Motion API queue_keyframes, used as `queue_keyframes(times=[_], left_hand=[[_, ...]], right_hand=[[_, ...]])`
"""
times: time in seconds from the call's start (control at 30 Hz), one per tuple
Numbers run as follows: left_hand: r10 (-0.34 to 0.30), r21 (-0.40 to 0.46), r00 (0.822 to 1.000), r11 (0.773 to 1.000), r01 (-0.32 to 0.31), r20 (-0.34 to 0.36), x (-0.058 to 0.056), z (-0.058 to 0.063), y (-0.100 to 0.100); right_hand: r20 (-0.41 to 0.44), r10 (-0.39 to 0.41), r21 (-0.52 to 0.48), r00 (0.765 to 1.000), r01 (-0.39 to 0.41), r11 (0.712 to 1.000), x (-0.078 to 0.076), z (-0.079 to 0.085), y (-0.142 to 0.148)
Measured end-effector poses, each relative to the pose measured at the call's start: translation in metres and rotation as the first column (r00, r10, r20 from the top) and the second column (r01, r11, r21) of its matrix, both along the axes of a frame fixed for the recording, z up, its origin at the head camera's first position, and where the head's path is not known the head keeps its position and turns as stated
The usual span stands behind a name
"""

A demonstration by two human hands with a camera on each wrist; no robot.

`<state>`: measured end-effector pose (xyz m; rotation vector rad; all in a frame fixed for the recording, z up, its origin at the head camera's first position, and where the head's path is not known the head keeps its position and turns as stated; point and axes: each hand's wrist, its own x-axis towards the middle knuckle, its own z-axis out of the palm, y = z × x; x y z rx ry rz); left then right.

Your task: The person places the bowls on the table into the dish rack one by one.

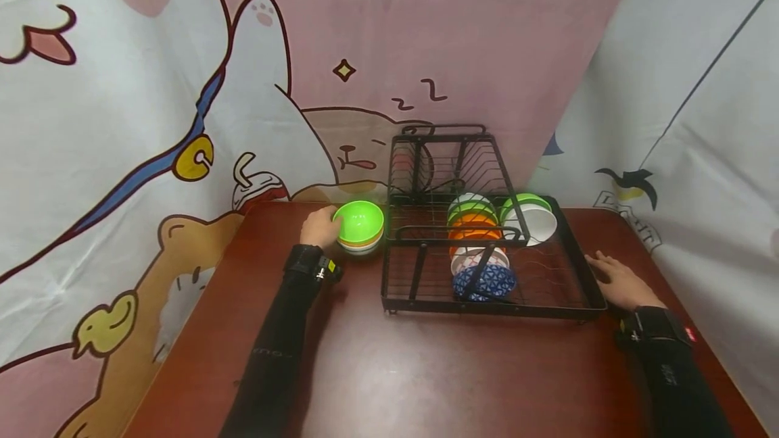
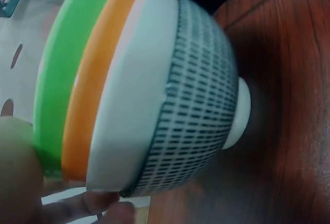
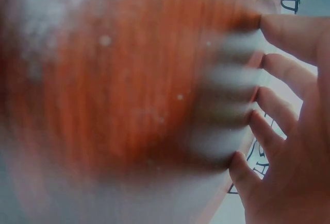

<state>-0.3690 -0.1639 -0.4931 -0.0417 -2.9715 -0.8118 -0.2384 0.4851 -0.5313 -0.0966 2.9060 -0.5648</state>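
Observation:
My left hand (image 1: 320, 228) grips the left side of a stack of nested bowls, left of the black dish rack (image 1: 511, 310). On top sits a green bowl (image 1: 359, 220). Below it, the left wrist view shows an orange bowl (image 2: 85, 100) and a white bowl with a dark grid pattern (image 2: 196, 95). Fingers curl around the stack's side there; whether its foot touches the table cannot be told. To the right of the rack, my right hand (image 1: 623, 284) rests its spread fingertips on the tabletop, holding nothing. The fingers (image 3: 278, 72) look slightly bent in the right wrist view.
Inside the two-tier rack, a row of bowls leans, with a blue patterned bowl (image 1: 483, 282) in front and orange bowls (image 1: 475, 228) behind. A white bowl (image 1: 538, 223) and a green bowl (image 1: 527, 202) stand at the rack's right. Printed cloth (image 1: 487, 39) hangs behind the brown table (image 1: 426, 370).

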Motion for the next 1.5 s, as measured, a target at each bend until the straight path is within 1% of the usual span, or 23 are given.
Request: queue_keyframes(times=[0.1,0.23,0.33,0.4,0.53,0.57,0.63,0.7,0.73,0.77,0.8,0.87,0.93,1.0,1.07,1.13,1.23,1.3,1.47,1.5], left_hand=[[-0.019,-0.061,0.999,0.998,0.017,-0.039,0.005,0.001,0.003],[-0.037,-0.12,0.998,0.992,0.03,-0.054,0.016,0.01,0.005],[-0.047,-0.122,0.997,0.992,0.041,-0.054,0.023,0.016,0.004],[-0.049,-0.114,0.997,0.993,0.042,-0.059,0.025,0.019,0.003],[-0.03,-0.103,0.994,0.995,0.019,-0.109,0.027,0.025,0.0],[-0.023,-0.094,0.991,0.995,0.011,-0.13,0.028,0.027,0.0],[-0.006,-0.05,0.987,0.999,-0.002,-0.162,0.031,0.032,-0.001],[0.017,0.048,0.983,0.999,-0.008,-0.181,0.036,0.04,-0.002],[0.026,0.108,0.981,0.994,-0.006,-0.19,0.04,0.045,-0.003],[0.034,0.175,0.98,0.985,0.001,-0.198,0.045,0.051,-0.003],[0.038,0.244,0.979,0.97,0.012,-0.2,0.05,0.059,-0.002],[0.045,0.356,0.975,0.934,0.036,-0.217,0.064,0.076,0.0],[0.048,0.419,0.968,0.906,0.063,-0.248,0.077,0.092,0.003],[0.058,0.458,0.962,0.886,0.074,-0.268,0.09,0.102,0.005],[0.073,0.483,0.96,0.873,0.07,-0.271,0.101,0.104,0.005],[0.078,0.524,0.968,0.849,0.062,-0.24,0.109,0.1,0.004],[0.066,0.575,0.978,0.816,0.062,-0.199,0.117,0.097,0.005],[0.06,0.6,0.979,0.797,0.071,-0.196,0.121,0.097,0.006],[0.055,0.636,0.974,0.765,0.102,-0.221,0.125,0.103,0.011],[0.049,0.638,0.974,0.762,0.106,-0.22,0.125,0.104,0.012]], right_hand=[[0.005,-0.007,0.01,1.0,0.007,1.0,0.0,-0.003,0.0],[0.008,-0.013,0.011,1.0,0.013,1.0,0.001,-0.004,0.0],[0.012,-0.015,0.004,1.0,0.015,1.0,0.0,-0.003,-0.002],[0.018,-0.016,0.0,1.0,0.016,1.0,0.0,-0.003,-0.003],[0.024,-0.023,-0.009,0.999,0.023,1.0,-0.002,-0.003,-0.006],[0.026,-0.025,-0.011,0.999,0.025,1.0,-0.002,-0.003,-0.007],[0.027,-0.028,-0.014,0.999,0.029,0.999,-0.002,-0.003,-0.007],[0.033,-0.032,-0.011,0.999,0.032,0.999,-0.002,-0.003,-0.008],[0.037,-0.035,-0.005,0.999,0.036,0.999,-0.002,-0.004,-0.008],[0.039,-0.037,-0.002,0.999,0.037,0.999,-0.002,-0.004,-0.007],[0.041,-0.037,-0.004,0.998,0.037,0.999,-0.003,-0.004,-0.007],[0.044,-0.036,-0.01,0.998,0.037,0.999,-0.004,-0.005,-0.006],[0.041,-0.036,-0.011,0.999,0.036,0.999,-0.004,-0.004,-0.005],[0.035,-0.031,-0.019,0.999,0.032,0.999,-0.004,-0.003,-0.006],[0.029,-0.03,-0.016,0.999,0.031,0.999,-0.004,-0.002,-0.007],[0.024,-0.025,-0.018,0.999,0.026,1.0,-0.003,-0.001,-0.007],[0.02,-0.022,-0.022,1.0,0.022,1.0,-0.003,-0.001,-0.007],[0.019,-0.02,-0.022,1.0,0.02,1.0,-0.003,-0.001,-0.006],[0.024,-0.025,-0.013,0.999,0.025,1.0,-0.002,-0.001,-0.005],[0.025,-0.028,-0.011,0.999,0.028,1.0,-0.002,0.0,-0.006]])
